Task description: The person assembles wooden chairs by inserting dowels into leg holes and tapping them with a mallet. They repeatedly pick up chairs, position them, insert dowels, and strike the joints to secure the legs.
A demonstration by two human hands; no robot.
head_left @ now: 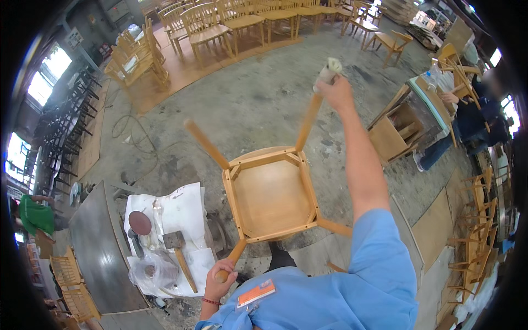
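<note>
A light wooden stool (272, 192) is tilted in front of me, its underside and splayed legs facing me. My left hand (217, 281) is wrapped round the end of its near left leg (236, 252). At the end of the far right leg (309, 122), my right hand (338, 92) is closed on a whitish cloth (328, 71), pressed round the wood. Slight blur hides the cloth's folds. The far left leg (206, 144) and the near right leg (334, 227) stand free of my hands.
On a white-covered surface (190, 206) at left lie a mallet (175, 241), a reddish-brown disc tool (139, 223) and a plastic bag (157, 273). Wooden chairs (206, 32) line the back. A person (470, 118) works at a bench (404, 124) on the right; another (36, 215) is far left.
</note>
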